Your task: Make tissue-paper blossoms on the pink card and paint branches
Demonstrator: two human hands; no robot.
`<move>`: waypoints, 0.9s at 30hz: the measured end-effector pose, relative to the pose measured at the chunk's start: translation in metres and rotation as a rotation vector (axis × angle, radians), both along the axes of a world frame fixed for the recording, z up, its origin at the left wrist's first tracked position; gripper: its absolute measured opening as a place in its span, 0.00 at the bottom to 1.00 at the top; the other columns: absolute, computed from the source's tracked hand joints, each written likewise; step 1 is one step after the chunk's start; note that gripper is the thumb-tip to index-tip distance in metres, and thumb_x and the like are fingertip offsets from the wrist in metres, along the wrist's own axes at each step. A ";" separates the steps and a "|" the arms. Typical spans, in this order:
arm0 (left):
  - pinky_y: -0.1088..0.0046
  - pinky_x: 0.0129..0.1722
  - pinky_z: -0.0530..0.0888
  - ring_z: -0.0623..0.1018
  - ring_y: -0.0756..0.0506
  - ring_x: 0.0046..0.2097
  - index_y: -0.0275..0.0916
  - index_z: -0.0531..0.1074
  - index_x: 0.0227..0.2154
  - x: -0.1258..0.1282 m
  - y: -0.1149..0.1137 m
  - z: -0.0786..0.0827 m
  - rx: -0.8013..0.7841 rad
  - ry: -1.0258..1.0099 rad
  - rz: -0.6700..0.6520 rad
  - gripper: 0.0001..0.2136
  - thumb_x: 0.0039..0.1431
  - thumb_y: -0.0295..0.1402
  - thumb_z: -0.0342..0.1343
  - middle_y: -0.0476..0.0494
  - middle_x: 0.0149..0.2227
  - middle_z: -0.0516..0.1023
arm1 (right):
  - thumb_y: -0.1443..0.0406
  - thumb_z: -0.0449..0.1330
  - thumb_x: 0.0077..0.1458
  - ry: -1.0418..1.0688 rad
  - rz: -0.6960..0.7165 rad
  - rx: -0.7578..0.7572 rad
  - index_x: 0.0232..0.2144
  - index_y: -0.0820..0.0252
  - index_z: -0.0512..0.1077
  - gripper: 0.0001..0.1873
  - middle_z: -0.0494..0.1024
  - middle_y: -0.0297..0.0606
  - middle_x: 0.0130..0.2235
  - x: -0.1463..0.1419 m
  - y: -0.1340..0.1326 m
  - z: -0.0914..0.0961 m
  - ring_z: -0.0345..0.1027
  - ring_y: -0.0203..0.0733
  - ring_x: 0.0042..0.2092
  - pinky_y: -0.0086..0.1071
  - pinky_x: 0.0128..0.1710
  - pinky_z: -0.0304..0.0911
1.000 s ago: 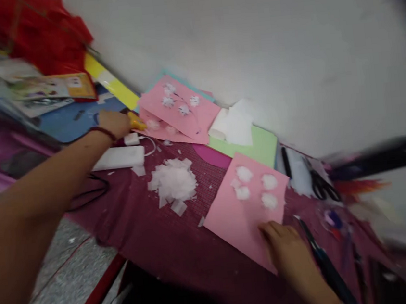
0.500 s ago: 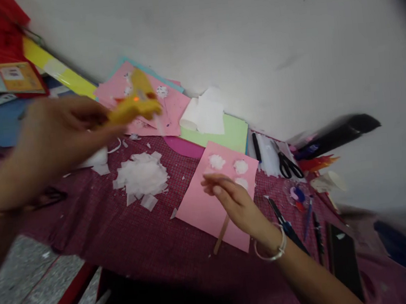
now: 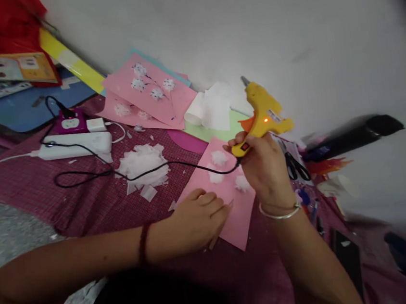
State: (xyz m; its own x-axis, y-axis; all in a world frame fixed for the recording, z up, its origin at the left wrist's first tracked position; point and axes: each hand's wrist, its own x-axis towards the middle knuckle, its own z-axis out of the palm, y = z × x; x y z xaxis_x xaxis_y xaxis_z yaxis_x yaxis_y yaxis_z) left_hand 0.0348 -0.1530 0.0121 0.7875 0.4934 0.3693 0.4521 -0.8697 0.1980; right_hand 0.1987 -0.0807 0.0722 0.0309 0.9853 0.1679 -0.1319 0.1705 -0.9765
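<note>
My right hand (image 3: 264,165) is wrapped round the handle of a yellow hot glue gun (image 3: 266,111), raised with its nozzle pointing up; an orange light glows on its side. Its black cord (image 3: 178,163) trails left over a pile of white paper pieces (image 3: 142,165). My left hand (image 3: 195,220) lies low over a pink sheet (image 3: 235,228), fingers curled together and fingertips toward the right; what they hold, if anything, is hidden. Below that hand pokes out the end of a brown stick (image 3: 213,243). White paper puffs (image 3: 219,158) sit on the sheet's upper part, near my right hand.
Pink sheets with white puffs and drawn stems (image 3: 165,103) lie at the back. A white power strip (image 3: 75,145) and purple socket block (image 3: 71,121) stand left. White paper rolls (image 3: 213,110) rest against the wall. Black scissors (image 3: 297,166) are at right.
The glue gun has passed from my left hand to my right, moving rightward and turning nozzle up. My left hand has come down onto the pink sheet. My right hand has risen.
</note>
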 end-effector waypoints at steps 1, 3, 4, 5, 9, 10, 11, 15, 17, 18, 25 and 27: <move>0.63 0.49 0.65 0.72 0.42 0.48 0.36 0.69 0.47 0.004 0.008 -0.011 -0.077 0.047 -0.005 0.13 0.61 0.29 0.49 0.39 0.46 0.76 | 0.69 0.53 0.52 0.036 0.005 -0.040 0.29 0.56 0.62 0.03 0.67 0.29 0.29 0.008 0.007 0.003 0.67 0.33 0.32 0.35 0.39 0.68; 0.64 0.48 0.66 0.73 0.42 0.47 0.36 0.70 0.46 0.012 0.036 -0.029 -0.210 0.085 0.089 0.12 0.61 0.27 0.47 0.40 0.45 0.76 | 0.68 0.55 0.50 0.099 0.033 -0.125 0.28 0.56 0.63 0.03 0.66 0.28 0.27 0.020 0.018 0.004 0.65 0.32 0.29 0.33 0.37 0.68; 0.65 0.48 0.67 0.73 0.43 0.47 0.36 0.70 0.46 0.015 0.053 -0.035 -0.265 0.069 0.165 0.13 0.61 0.25 0.46 0.41 0.46 0.76 | 0.67 0.56 0.50 0.128 0.053 -0.159 0.28 0.56 0.64 0.02 0.65 0.27 0.26 0.023 0.023 0.003 0.64 0.32 0.28 0.32 0.35 0.68; 0.66 0.48 0.67 0.72 0.43 0.47 0.36 0.71 0.46 0.018 0.070 -0.040 -0.287 0.054 0.202 0.13 0.61 0.24 0.46 0.41 0.45 0.76 | 0.65 0.58 0.50 0.153 0.079 -0.186 0.30 0.56 0.66 0.03 0.64 0.26 0.24 0.024 0.027 0.001 0.62 0.32 0.26 0.31 0.33 0.67; 0.69 0.43 0.69 0.74 0.44 0.44 0.34 0.72 0.39 0.026 0.121 -0.049 -0.372 0.037 0.305 0.10 0.59 0.24 0.46 0.40 0.40 0.75 | 0.59 0.61 0.51 0.216 0.190 -0.235 0.36 0.55 0.70 0.10 0.57 0.24 0.21 0.025 0.030 0.001 0.53 0.29 0.22 0.24 0.24 0.60; 0.70 0.41 0.70 0.74 0.44 0.42 0.34 0.72 0.37 0.027 0.127 -0.049 -0.399 0.052 0.325 0.09 0.59 0.25 0.47 0.40 0.39 0.75 | 0.59 0.61 0.51 0.203 0.209 -0.242 0.36 0.55 0.70 0.10 0.59 0.25 0.23 0.026 0.028 0.003 0.52 0.28 0.21 0.24 0.22 0.57; 0.70 0.39 0.70 0.75 0.44 0.41 0.34 0.71 0.36 0.028 0.131 -0.050 -0.419 0.069 0.335 0.08 0.58 0.25 0.48 0.40 0.38 0.75 | 0.59 0.61 0.52 0.169 0.224 -0.251 0.36 0.56 0.71 0.10 0.63 0.27 0.25 0.028 0.024 0.007 0.51 0.28 0.21 0.24 0.20 0.55; 0.69 0.36 0.70 0.76 0.42 0.40 0.35 0.72 0.35 0.035 0.137 -0.051 -0.455 0.120 0.327 0.07 0.57 0.29 0.50 0.39 0.37 0.75 | 0.60 0.58 0.55 -0.080 0.216 -0.299 0.39 0.55 0.71 0.10 0.71 0.33 0.31 0.043 0.000 0.017 0.54 0.31 0.23 0.27 0.18 0.50; 0.69 0.34 0.69 0.76 0.42 0.37 0.34 0.72 0.33 0.037 0.140 -0.052 -0.481 0.141 0.310 0.07 0.56 0.29 0.50 0.38 0.35 0.75 | 0.58 0.56 0.57 -0.159 0.204 -0.355 0.43 0.54 0.70 0.12 0.71 0.35 0.32 0.051 -0.015 0.017 0.56 0.33 0.24 0.29 0.20 0.52; 0.69 0.33 0.69 0.76 0.42 0.36 0.34 0.72 0.31 0.037 0.141 -0.052 -0.488 0.145 0.299 0.06 0.55 0.28 0.50 0.38 0.34 0.75 | 0.56 0.54 0.58 -0.183 0.198 -0.376 0.44 0.54 0.69 0.14 0.72 0.36 0.32 0.054 -0.021 0.015 0.56 0.34 0.24 0.29 0.20 0.52; 0.70 0.35 0.67 0.71 0.46 0.35 0.34 0.68 0.28 0.031 0.131 -0.047 -0.519 -0.089 0.289 0.06 0.57 0.25 0.46 0.42 0.31 0.72 | 0.56 0.49 0.61 -0.378 0.030 -0.449 0.46 0.55 0.67 0.16 0.68 0.34 0.28 0.064 -0.038 -0.005 0.54 0.34 0.24 0.30 0.21 0.51; 0.69 0.37 0.67 0.71 0.46 0.35 0.34 0.67 0.29 0.034 0.117 -0.047 -0.505 -0.121 0.239 0.06 0.58 0.25 0.45 0.42 0.31 0.72 | 0.55 0.50 0.61 -0.473 0.022 -0.486 0.45 0.56 0.68 0.16 0.65 0.32 0.25 0.068 -0.037 -0.008 0.53 0.34 0.23 0.29 0.20 0.49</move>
State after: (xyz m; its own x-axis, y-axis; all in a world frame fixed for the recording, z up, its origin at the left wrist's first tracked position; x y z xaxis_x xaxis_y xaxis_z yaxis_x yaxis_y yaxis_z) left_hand 0.0688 -0.0365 -0.0349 0.5988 0.7915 0.1224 0.5730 -0.5302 0.6249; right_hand 0.2664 -0.1179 0.0643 0.0418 0.9518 -0.3038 0.3302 -0.3002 -0.8949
